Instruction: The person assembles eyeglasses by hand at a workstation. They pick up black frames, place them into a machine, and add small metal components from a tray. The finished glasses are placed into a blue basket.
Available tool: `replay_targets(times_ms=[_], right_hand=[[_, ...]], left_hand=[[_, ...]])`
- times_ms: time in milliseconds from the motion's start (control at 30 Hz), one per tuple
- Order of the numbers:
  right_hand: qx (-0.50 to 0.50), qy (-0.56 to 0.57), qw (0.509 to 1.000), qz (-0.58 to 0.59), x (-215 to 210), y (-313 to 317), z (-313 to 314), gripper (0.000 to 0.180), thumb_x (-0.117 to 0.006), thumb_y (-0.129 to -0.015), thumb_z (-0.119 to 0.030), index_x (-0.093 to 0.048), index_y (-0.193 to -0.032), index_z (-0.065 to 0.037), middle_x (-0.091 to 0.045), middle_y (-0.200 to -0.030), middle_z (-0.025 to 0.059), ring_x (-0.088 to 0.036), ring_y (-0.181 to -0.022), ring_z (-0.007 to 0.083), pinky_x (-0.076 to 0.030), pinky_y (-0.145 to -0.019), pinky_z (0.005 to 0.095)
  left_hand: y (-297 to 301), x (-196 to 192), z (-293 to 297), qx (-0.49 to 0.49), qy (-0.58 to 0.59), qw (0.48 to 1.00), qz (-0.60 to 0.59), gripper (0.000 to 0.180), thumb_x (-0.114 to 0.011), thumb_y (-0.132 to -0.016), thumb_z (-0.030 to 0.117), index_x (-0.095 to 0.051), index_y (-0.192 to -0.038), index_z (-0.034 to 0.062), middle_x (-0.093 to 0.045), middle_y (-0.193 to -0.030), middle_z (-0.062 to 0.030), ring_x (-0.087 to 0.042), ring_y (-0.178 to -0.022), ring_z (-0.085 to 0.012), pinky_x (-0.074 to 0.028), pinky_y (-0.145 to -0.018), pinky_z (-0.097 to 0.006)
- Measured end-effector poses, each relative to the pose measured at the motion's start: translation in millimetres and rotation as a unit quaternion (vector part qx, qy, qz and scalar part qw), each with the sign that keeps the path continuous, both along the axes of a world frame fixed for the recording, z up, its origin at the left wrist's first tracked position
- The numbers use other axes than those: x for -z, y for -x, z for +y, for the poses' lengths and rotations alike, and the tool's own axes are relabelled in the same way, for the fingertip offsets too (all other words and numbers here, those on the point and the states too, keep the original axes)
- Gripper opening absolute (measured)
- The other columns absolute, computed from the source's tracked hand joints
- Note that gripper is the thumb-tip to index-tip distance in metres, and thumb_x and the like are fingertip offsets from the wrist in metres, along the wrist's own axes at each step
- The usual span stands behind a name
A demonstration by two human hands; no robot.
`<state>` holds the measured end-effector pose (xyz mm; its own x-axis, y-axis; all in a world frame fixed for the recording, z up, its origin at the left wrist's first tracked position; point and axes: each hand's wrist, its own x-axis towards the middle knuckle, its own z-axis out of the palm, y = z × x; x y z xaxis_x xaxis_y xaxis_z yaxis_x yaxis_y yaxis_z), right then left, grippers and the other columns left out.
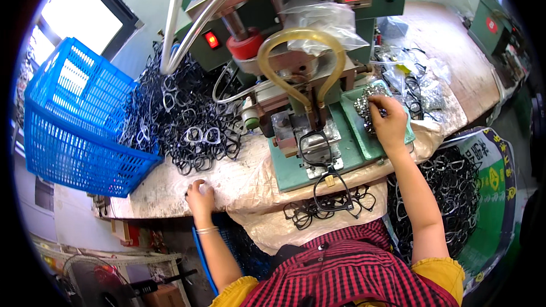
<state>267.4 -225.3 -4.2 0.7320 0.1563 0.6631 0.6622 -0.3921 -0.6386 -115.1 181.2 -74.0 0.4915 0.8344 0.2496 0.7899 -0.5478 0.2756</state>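
My right hand (389, 124) reaches into a green tray (354, 131) beside the machine. Its thumb and fingers come together at a heap of small shiny metal parts (363, 108); what they pinch is too small to make out. At the front edge of the table, left of the machine, my left hand (200, 199) has its fingers curled in, and anything inside them is hidden. A black eyeglass frame (316, 146) sits on the metal fixture (335, 162) under the press, one part of it hanging over the front edge. No hand touches it.
The green press (307, 74) carries a bent yellowish tube (301, 33). Black and clear eyeglass frames (182, 119) are heaped left of it, spilling from a tipped blue basket (85, 131). More frames lie in my lap cloth (267, 222) and in a sack (489, 193) at right.
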Motion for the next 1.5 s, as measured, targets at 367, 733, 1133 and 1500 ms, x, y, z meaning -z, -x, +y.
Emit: replay_targets(times_ms=[367, 733, 1133, 1500], right_hand=[[0.029, 0.006, 0.998, 0.056, -2, 43, -61, 0.014, -0.072, -0.080, 0.000, -0.074, -0.094, -0.002, -0.070, -0.089, 0.0115, -0.066, -0.086, 0.0281, -0.050, -0.082, 0.0361], [-0.230, -0.193, 0.937, 0.179, -60, 75, 51, 0.037, -0.073, -0.080, -0.003, -0.061, -0.115, 0.002, -0.068, -0.092, 0.0086, -0.066, -0.089, 0.0157, -0.051, -0.083, 0.0290], [-0.313, -0.310, 0.827, 0.350, -81, 92, 60, 0.048, -0.069, -0.085, 0.000, -0.051, -0.129, 0.004, -0.071, -0.096, 0.0052, -0.063, -0.092, 0.0102, -0.048, -0.088, 0.0264], [0.031, 0.191, 0.980, 0.034, -26, 26, -5, 0.019, -0.073, -0.078, -0.012, -0.073, -0.096, -0.007, -0.064, -0.126, 0.0186, -0.055, -0.124, 0.0391, -0.043, -0.107, 0.0474]], left_hand=[[-69, -71, -88, 0.207, 0.287, 0.853, -0.384, 0.002, -0.057, -0.099, 0.001, -0.058, -0.101, -0.0003, -0.061, -0.090, -0.0027, -0.058, -0.081, -0.0086, -0.051, -0.074, -0.024], [-139, -54, -136, 0.193, 0.373, 0.730, -0.539, 0.020, -0.058, -0.103, 0.017, -0.065, -0.108, -0.0015, -0.068, -0.096, -0.0077, -0.068, -0.084, -0.0171, -0.056, -0.076, -0.029], [-176, -198, -176, 0.477, 0.146, 0.652, -0.571, 0.021, -0.052, -0.104, 0.014, -0.059, -0.116, -0.0009, -0.068, -0.103, -0.0181, -0.065, -0.094, -0.0253, -0.054, -0.081, -0.039], [-180, -162, -215, 0.640, -0.019, 0.702, -0.311, 0.026, -0.072, -0.076, 0.008, -0.075, -0.101, 0.0098, -0.074, -0.106, -0.0051, -0.070, -0.089, -0.0253, -0.051, -0.093, -0.047]])
